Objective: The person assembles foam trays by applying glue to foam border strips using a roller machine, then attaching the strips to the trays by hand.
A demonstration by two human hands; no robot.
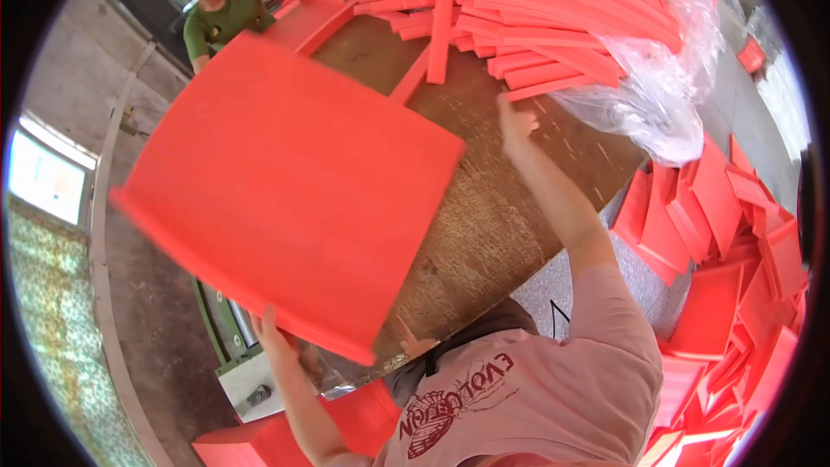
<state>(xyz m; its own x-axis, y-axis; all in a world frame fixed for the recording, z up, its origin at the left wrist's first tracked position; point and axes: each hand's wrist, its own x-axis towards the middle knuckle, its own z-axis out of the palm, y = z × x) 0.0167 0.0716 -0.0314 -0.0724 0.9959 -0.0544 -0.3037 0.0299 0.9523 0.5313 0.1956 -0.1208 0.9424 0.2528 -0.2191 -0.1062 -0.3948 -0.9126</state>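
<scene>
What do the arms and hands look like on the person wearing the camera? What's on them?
The left hand and right hand look bare, and so do the forearms. The right sleeve is short and pale pink, part of a shirt with dark red lettering and a winged picture.

Head camera: worn on the head, left of a side-by-side pair; wide fisheye, black surround, straight edges bowed.
Brown tabletop (484, 216): faced downward and forward, from above.
Pink shirt (553, 380): at the lower edge, near the lens.
Red panel (285, 173): large, left of centre, covering part of the tabletop.
Co-worker (233, 13): farther off, upper left.
Window (47, 177): at the left rim, farther off.
</scene>
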